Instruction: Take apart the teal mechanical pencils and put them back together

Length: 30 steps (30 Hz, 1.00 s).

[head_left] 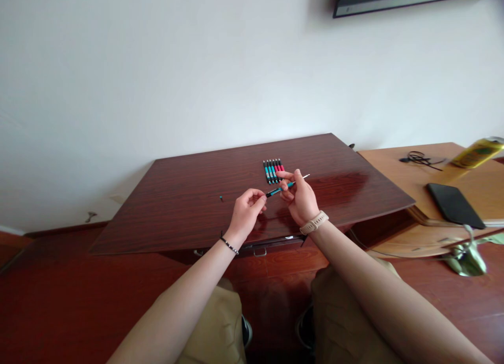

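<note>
Both hands hold one slim teal-and-black pen (273, 192) above the dark wooden table (189, 196). My left hand (249, 209) pinches its black end between thumb and fingertips. Around the teal part close the thumb and fingers of my right hand (302, 199), and a thin pale tip sticks out up and to the right. Just beyond the hands, several pens (271, 170) lie side by side in a row, teal ones on the left and red ones on the right. A tiny teal-and-dark piece (221, 198) rests on the table left of my left hand.
A lighter wooden table (425, 159) adjoins on the right, bearing a black phone (454, 205), a coiled dark cord (419, 158) and a yellow can (478, 152). A white wall (197, 65) rises behind, with a wall-mounted screen (394, 1) at upper right.
</note>
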Each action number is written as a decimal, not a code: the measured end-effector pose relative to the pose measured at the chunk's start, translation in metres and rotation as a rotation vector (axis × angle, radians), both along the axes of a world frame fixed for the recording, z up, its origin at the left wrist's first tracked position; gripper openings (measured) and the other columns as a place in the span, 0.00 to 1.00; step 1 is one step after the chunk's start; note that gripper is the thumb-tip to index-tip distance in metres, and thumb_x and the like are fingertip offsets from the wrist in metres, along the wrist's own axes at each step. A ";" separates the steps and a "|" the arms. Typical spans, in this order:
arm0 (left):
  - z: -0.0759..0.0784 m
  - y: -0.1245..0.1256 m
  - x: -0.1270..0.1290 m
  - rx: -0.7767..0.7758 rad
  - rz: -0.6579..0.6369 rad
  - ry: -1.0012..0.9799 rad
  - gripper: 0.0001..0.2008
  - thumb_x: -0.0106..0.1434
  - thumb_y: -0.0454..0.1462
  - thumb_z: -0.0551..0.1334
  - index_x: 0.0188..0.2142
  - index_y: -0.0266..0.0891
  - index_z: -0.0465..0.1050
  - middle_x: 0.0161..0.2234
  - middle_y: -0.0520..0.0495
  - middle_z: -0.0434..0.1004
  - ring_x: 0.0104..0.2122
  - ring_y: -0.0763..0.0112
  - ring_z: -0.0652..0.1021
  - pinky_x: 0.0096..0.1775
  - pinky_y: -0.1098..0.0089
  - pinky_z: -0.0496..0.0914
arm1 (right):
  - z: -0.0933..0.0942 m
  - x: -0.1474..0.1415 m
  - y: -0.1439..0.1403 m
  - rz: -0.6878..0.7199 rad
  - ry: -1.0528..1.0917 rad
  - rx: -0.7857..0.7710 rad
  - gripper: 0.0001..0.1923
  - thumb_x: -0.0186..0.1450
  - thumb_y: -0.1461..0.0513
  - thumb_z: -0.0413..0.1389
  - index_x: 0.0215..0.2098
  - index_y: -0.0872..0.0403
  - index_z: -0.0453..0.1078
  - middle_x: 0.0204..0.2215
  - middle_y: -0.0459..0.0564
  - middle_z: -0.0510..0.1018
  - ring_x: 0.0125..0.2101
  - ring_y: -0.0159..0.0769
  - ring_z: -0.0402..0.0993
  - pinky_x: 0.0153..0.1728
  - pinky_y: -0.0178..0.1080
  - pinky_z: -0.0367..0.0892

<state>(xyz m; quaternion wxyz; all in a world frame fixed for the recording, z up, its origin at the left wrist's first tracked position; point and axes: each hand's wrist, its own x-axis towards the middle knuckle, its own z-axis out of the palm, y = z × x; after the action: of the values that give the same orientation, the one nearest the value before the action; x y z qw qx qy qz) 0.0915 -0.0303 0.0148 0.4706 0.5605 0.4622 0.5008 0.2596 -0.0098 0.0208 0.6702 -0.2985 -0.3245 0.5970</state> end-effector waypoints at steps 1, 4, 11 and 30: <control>0.000 0.000 0.000 0.000 0.006 0.000 0.09 0.63 0.42 0.69 0.37 0.39 0.76 0.30 0.51 0.77 0.28 0.72 0.78 0.31 0.72 0.72 | 0.000 0.000 0.000 0.002 0.000 -0.001 0.25 0.71 0.42 0.59 0.43 0.54 0.81 0.25 0.42 0.69 0.19 0.25 0.48 0.21 0.36 0.47; 0.001 0.000 0.001 -0.003 0.022 0.000 0.09 0.63 0.42 0.69 0.36 0.39 0.76 0.30 0.50 0.77 0.28 0.72 0.78 0.31 0.72 0.71 | 0.000 -0.001 -0.001 0.005 0.007 0.004 0.24 0.72 0.43 0.58 0.44 0.54 0.81 0.25 0.42 0.69 0.19 0.25 0.48 0.21 0.35 0.48; -0.003 0.001 -0.001 -0.003 0.027 -0.012 0.10 0.63 0.43 0.69 0.37 0.38 0.77 0.32 0.49 0.78 0.29 0.72 0.78 0.31 0.72 0.72 | -0.002 -0.002 0.000 0.002 0.034 0.015 0.23 0.73 0.45 0.58 0.43 0.55 0.82 0.25 0.43 0.69 0.20 0.25 0.49 0.21 0.34 0.49; -0.004 0.003 0.000 0.019 0.026 -0.040 0.13 0.63 0.46 0.70 0.37 0.37 0.78 0.31 0.48 0.79 0.28 0.73 0.77 0.31 0.72 0.72 | 0.001 0.002 0.002 0.011 0.043 -0.026 0.22 0.71 0.44 0.60 0.43 0.53 0.81 0.25 0.42 0.68 0.20 0.26 0.48 0.21 0.35 0.50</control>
<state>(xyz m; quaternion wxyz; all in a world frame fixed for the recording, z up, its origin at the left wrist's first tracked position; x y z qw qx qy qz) 0.0915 -0.0272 0.0104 0.4679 0.5486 0.4552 0.5224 0.2620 -0.0082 0.0214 0.6699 -0.2927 -0.3039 0.6109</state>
